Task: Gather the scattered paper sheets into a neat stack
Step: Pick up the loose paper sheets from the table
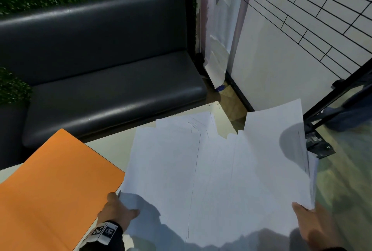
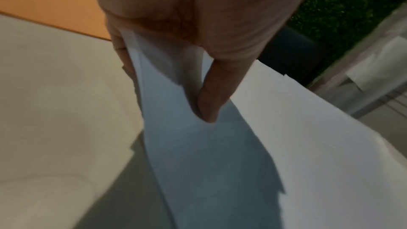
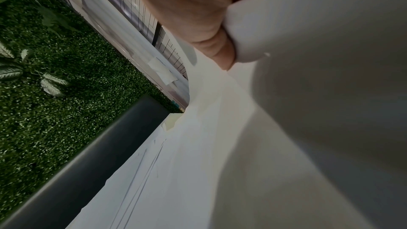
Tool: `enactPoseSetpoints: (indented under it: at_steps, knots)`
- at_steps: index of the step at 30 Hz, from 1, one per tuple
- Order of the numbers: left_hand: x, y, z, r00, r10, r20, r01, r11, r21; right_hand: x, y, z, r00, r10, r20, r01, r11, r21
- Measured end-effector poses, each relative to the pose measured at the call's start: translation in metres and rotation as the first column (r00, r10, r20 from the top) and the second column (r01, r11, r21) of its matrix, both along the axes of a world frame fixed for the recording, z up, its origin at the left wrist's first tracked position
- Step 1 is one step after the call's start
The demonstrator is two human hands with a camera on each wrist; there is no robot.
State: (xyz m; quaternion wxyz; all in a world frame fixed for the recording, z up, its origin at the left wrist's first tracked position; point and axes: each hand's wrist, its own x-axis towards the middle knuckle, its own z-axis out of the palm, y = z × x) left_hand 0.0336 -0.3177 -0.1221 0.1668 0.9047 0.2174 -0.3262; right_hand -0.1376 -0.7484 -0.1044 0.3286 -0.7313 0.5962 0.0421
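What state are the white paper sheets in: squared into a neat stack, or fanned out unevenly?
Fanned out unevenly: the paper sheets show staggered far edges, held by the left hand and right hand.

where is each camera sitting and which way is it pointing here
Head: worn on the head, looking forward and down at the paper sheets, orange folder and black bench; left hand and right hand show.
Left wrist: looks along the left hand, whose thumb pinches the sheets.
Right wrist: looks along the right hand gripping the sheets, toward the green hedge wall.
All three views share the sheets.
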Motion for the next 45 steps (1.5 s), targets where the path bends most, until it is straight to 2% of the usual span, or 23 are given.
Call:
enactPoseSetpoints:
  at_steps: [4, 6, 9, 11, 14, 17, 20, 24, 26, 32, 36, 41, 45]
  knots:
    - [0.003, -0.012, 0.002, 0.989, -0.148, -0.007, 0.149, 0.987, 0.057, 0.001, 0.001, -0.003, 1.0, -0.006, -0.001, 0.006, 1.0, -0.009]
    - [0.008, -0.019, 0.005, 0.989, -0.135, 0.062, 0.133, 0.991, 0.034, 0.0, 0.001, -0.002, 1.0, -0.009, 0.023, 0.009, 1.0, 0.0]
    - [0.022, -0.028, 0.011, 0.986, -0.025, 0.164, 0.043, 0.994, -0.105, 0.0, 0.004, 0.0, 0.997, 0.009, 0.08, -0.009, 1.0, 0.0]
    - [0.032, -0.033, 0.017, 0.988, -0.027, 0.152, 0.052, 0.986, -0.161, 0.0, 0.008, 0.004, 0.997, 0.039, 0.074, -0.039, 0.999, -0.001]
    - [0.044, -0.041, 0.019, 0.989, -0.094, 0.113, 0.111, 0.982, -0.153, 0.001, 0.014, 0.003, 0.995, 0.063, 0.079, -0.066, 0.997, 0.04]
    - [0.054, -0.042, 0.017, 0.998, -0.014, 0.057, 0.027, 0.974, -0.225, 0.001, 0.021, 0.007, 0.992, 0.066, 0.109, -0.074, 0.995, 0.071]
    - [0.063, -0.037, 0.015, 0.99, 0.133, -0.052, -0.143, 0.904, -0.403, 0.002, 0.024, 0.012, 0.981, 0.083, 0.175, -0.1, 0.991, 0.092]
    - [0.058, -0.04, 0.016, 0.994, 0.065, -0.085, -0.095, 0.899, -0.426, 0.004, 0.037, 0.008, 0.974, 0.069, 0.214, -0.101, 0.985, 0.139]
    - [0.053, -0.037, 0.015, 0.992, 0.078, -0.095, -0.111, 0.893, -0.437, 0.005, 0.041, 0.004, 0.97, 0.059, 0.236, -0.099, 0.982, 0.163]
    - [0.031, -0.026, 0.012, 0.947, 0.181, -0.267, -0.303, 0.784, -0.542, 0.015, 0.049, 0.003, 0.945, 0.036, 0.326, -0.14, 0.944, 0.3]
    - [0.023, -0.025, 0.008, 0.941, 0.258, -0.217, -0.337, 0.743, -0.578, 0.023, 0.056, -0.003, 0.929, -0.006, 0.37, -0.136, 0.925, 0.356]
    - [0.019, -0.025, 0.012, 0.95, 0.269, -0.158, -0.31, 0.763, -0.567, 0.025, 0.062, -0.008, 0.925, -0.016, 0.379, -0.139, 0.915, 0.378]
    - [0.018, -0.006, 0.028, 0.907, 0.398, -0.135, -0.387, 0.668, -0.636, 0.021, 0.054, -0.015, 0.922, -0.045, 0.384, -0.092, 0.939, 0.331]
